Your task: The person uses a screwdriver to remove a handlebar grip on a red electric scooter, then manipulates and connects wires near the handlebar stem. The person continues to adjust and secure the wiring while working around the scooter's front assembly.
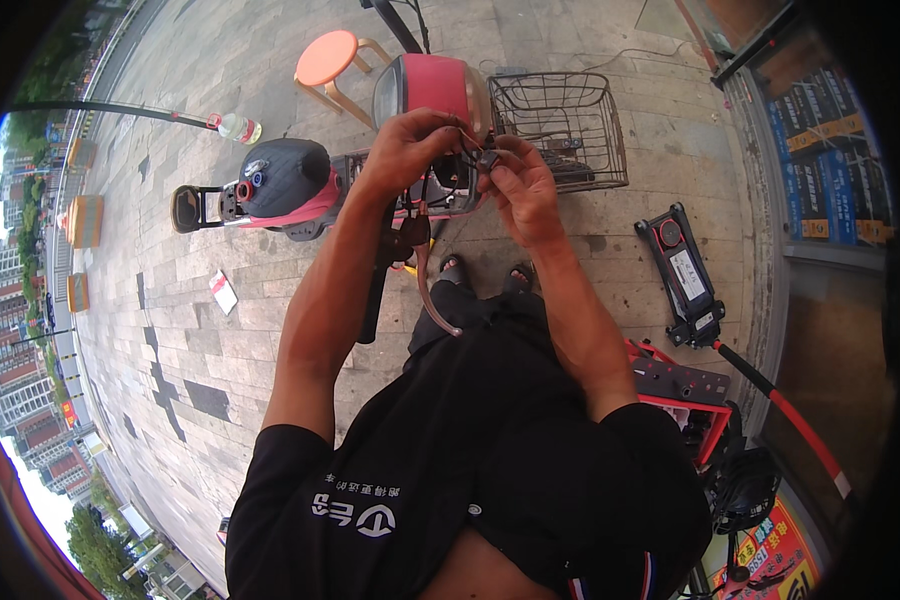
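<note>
A pink electric scooter stands crosswise before me, its dark padded seat (285, 178) on the left and its red front cover (435, 85) beyond my hands. Both hands meet over the scooter's front, beside the wire basket (560, 125). With fingertips pinched, my left hand (410, 150) grips a thin wire. Between the thumb and fingers of my right hand (525, 195) is a small dark connector (489, 160). More dark wires hang below, partly hidden by my fingers. The near brake lever (426, 285) lies beneath my left forearm.
An orange-topped stool (328, 58) and a clear bottle (238, 128) stand beyond the scooter. A floor jack (682, 270) with a long red-and-black handle lies on the right, near a red toolbox (705, 425). Boxes (825, 165) fill a shelf at far right. A leaflet (223, 292) lies on the paving.
</note>
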`<state>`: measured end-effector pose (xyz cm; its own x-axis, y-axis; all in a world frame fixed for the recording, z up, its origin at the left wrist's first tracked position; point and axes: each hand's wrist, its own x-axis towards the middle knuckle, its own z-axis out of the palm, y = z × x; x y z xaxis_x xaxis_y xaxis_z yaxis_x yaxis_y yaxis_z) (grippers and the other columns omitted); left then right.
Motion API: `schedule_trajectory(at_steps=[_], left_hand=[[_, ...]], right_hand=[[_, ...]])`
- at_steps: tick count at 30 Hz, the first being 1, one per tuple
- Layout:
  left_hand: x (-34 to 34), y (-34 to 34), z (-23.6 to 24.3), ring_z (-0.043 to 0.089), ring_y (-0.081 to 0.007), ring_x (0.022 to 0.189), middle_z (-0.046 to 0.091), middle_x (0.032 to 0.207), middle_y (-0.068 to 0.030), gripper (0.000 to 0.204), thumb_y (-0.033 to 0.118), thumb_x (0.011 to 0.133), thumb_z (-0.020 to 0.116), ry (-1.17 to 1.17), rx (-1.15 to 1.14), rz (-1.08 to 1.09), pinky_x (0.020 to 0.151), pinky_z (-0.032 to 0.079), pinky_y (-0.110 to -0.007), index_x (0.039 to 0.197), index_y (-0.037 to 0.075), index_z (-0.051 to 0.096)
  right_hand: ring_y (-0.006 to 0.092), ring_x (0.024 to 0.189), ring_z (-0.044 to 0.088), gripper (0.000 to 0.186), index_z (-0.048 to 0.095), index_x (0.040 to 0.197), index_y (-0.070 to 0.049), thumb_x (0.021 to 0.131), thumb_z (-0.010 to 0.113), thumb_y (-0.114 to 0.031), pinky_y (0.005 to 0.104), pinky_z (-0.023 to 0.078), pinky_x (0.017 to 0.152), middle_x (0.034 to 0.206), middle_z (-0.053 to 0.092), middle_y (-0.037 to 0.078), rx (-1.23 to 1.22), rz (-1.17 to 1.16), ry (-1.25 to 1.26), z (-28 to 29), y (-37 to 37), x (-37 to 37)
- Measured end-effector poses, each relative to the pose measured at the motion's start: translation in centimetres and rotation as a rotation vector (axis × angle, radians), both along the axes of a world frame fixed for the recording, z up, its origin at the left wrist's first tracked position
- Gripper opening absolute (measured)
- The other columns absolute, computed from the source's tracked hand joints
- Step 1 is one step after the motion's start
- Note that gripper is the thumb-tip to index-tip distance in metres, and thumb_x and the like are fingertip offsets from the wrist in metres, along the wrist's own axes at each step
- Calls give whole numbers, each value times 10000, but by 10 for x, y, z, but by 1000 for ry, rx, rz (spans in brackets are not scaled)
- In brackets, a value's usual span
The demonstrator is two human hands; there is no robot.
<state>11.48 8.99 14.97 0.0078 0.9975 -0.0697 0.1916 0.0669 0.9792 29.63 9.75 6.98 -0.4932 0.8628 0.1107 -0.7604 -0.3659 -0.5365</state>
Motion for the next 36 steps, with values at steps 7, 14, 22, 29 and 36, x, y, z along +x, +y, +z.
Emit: schedule_trajectory(at_steps=[7,14,22,29,36], left_hand=[[-1,1,-4,617,-112,810,693,869,-74,196,87,859,577,-11,15,-2,754,501,-264,969,-57,654],[-1,2,-4,624,-117,794,691,857,-77,208,98,855,588,33,9,17,738,503,-267,975,-56,655],[-2,2,-3,620,-108,797,668,870,-58,201,93,867,619,-1,-11,13,744,500,-242,1019,-37,643],[-1,2,-2,618,-102,795,667,868,-48,192,87,864,621,10,1,-12,739,500,-239,1006,-39,647],[-3,3,-6,626,-109,796,674,858,-54,175,78,864,617,-13,-4,-5,737,502,-243,994,-35,648]], right_hand=[[152,865,627,311,504,1182,-39,883,554,32,282,527,778,1021,632,80,5,14,-15,-4,-1,-2],[203,907,656,238,545,1141,-23,903,554,-9,329,552,809,1049,636,102,-38,126,71,-6,0,4],[203,884,660,216,573,1115,-5,899,559,8,328,556,803,1047,643,106,-10,65,-7,-4,-1,-1],[196,853,664,156,617,1045,-2,895,592,-39,319,566,772,999,659,108,-35,77,6,-7,1,-1],[194,833,673,208,579,1105,-6,900,587,-41,304,573,734,985,658,117,-33,103,19,-3,1,0]])
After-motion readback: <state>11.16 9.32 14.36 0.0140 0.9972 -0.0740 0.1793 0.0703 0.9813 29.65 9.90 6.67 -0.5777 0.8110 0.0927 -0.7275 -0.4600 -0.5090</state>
